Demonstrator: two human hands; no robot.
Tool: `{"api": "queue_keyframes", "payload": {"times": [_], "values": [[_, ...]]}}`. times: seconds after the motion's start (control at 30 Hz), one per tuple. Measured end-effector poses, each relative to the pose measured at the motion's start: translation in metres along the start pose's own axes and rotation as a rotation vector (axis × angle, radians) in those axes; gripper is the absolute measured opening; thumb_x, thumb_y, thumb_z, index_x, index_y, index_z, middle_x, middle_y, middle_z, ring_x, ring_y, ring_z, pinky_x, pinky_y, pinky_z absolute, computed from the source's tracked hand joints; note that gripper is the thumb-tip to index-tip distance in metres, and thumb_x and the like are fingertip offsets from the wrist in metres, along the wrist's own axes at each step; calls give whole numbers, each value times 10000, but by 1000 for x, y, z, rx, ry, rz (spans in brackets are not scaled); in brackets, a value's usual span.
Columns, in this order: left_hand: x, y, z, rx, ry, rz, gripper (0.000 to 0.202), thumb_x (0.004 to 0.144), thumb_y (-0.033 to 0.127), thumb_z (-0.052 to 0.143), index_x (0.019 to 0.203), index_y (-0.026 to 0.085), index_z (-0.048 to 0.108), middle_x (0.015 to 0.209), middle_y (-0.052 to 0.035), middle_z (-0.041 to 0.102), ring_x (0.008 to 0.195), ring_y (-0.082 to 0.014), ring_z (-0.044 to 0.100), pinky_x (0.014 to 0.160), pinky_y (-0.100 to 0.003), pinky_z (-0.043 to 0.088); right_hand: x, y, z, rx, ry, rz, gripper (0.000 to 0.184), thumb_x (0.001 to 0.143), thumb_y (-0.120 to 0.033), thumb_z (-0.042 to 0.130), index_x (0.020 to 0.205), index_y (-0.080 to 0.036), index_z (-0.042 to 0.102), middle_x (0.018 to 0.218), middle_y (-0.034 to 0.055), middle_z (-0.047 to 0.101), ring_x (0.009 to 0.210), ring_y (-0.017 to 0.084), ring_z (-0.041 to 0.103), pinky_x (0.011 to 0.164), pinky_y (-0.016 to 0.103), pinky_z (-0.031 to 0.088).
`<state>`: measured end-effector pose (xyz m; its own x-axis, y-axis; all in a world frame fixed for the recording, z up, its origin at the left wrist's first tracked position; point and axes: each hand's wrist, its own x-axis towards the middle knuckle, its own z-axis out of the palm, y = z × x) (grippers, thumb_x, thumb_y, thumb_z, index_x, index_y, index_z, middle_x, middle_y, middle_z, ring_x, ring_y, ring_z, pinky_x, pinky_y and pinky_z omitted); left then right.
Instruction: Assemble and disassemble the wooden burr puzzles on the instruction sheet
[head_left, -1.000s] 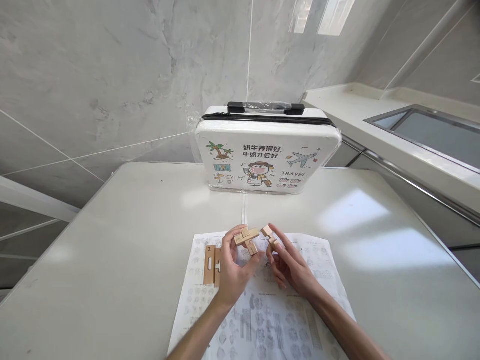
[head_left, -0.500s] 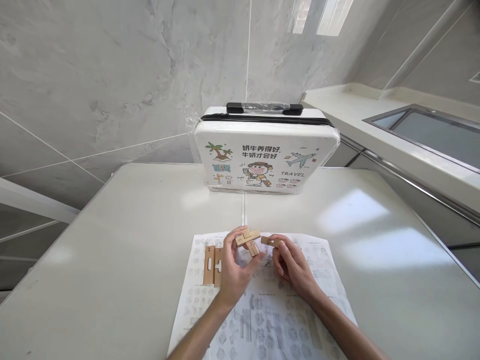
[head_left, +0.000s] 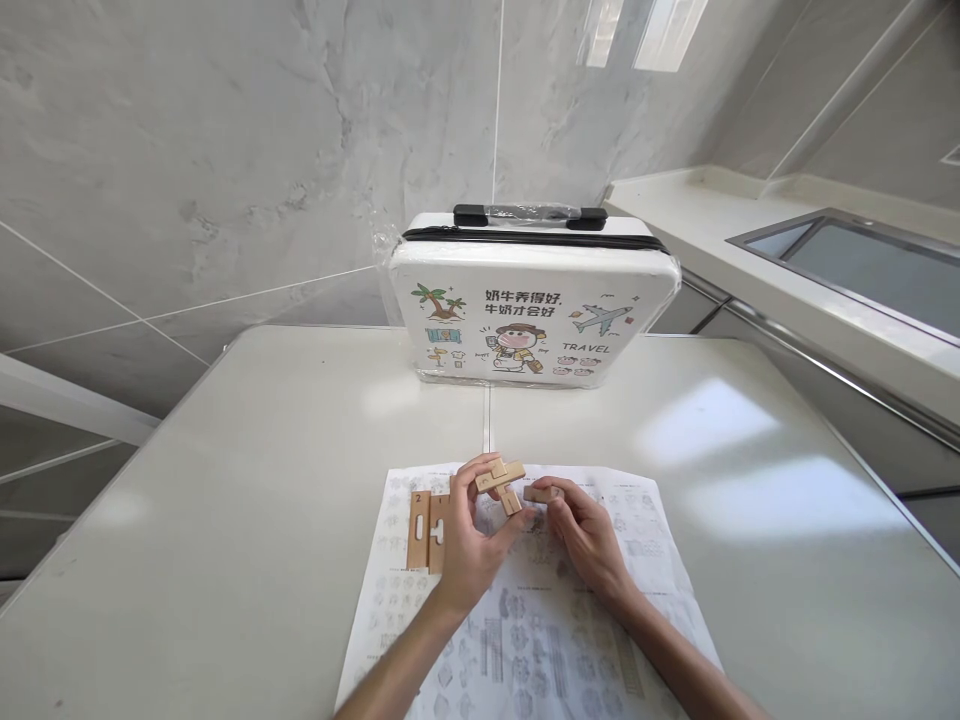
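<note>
Several interlocked wooden puzzle pieces (head_left: 501,477) form a small cross-like cluster above the paper. My left hand (head_left: 475,530) is closed around its left side, with the thumb near the lower piece. A single wooden puzzle piece (head_left: 540,493) is pinched in my right hand (head_left: 589,530), just right of the cluster and apart from it. Part of this piece is hidden by my fingers. Beside my left hand, a slotted wooden piece marked 2 (head_left: 418,530) lies on the printed sheet (head_left: 540,620), next to another wooden piece (head_left: 436,535) partly covered by that hand.
The sheet, full of small printed diagrams, lies on a pale table (head_left: 225,520). A white carry case (head_left: 536,310) with cartoon pictures and plastic wrap stands at the table's back. A counter with a sink (head_left: 885,270) runs along the right, and a grey wall (head_left: 225,150) rises behind.
The piece in my right hand has turned and dropped slightly, with the fingers shifting on it. The cluster in my left hand has moved slightly right and tilted a little.
</note>
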<state>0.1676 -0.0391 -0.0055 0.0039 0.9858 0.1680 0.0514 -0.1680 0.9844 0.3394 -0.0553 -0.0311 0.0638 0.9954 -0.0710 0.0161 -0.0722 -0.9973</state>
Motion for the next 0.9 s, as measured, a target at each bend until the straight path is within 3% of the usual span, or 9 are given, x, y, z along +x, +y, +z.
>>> {"api": "queue_keyframes", "payload": {"times": [0.17,0.37,0.57,0.9], "values": [[-1,-4,-2,19,-43,6,620,837,364,880,1354,299,542,1457,-111,560,1363,-316,579,1112,-493,513,-1,-5,4,-17,-12,-11,389,1056,-588,498,1087,-246,679,617,-32,502,563,179,460,567,301,391],[-4,-6,-2,149,-117,137,603,852,329,871,1349,313,530,1415,-107,597,1382,-314,566,1145,-527,485,-5,-6,6,16,35,3,344,1031,-596,560,1046,-254,594,658,-14,599,572,185,527,557,297,421],[-4,-7,-2,186,-156,197,604,879,309,845,1380,315,506,1410,-111,609,1344,-309,598,1130,-543,504,-7,-1,6,-80,107,-104,258,1033,-506,597,1055,-250,617,794,43,730,705,227,660,639,331,502],[-5,-11,-4,208,-225,221,631,907,277,811,1437,339,476,1450,-110,589,1384,-320,569,1124,-556,511,-9,2,4,-169,108,-191,201,1046,-433,591,1091,-251,663,890,59,736,776,235,669,665,347,505]]}}
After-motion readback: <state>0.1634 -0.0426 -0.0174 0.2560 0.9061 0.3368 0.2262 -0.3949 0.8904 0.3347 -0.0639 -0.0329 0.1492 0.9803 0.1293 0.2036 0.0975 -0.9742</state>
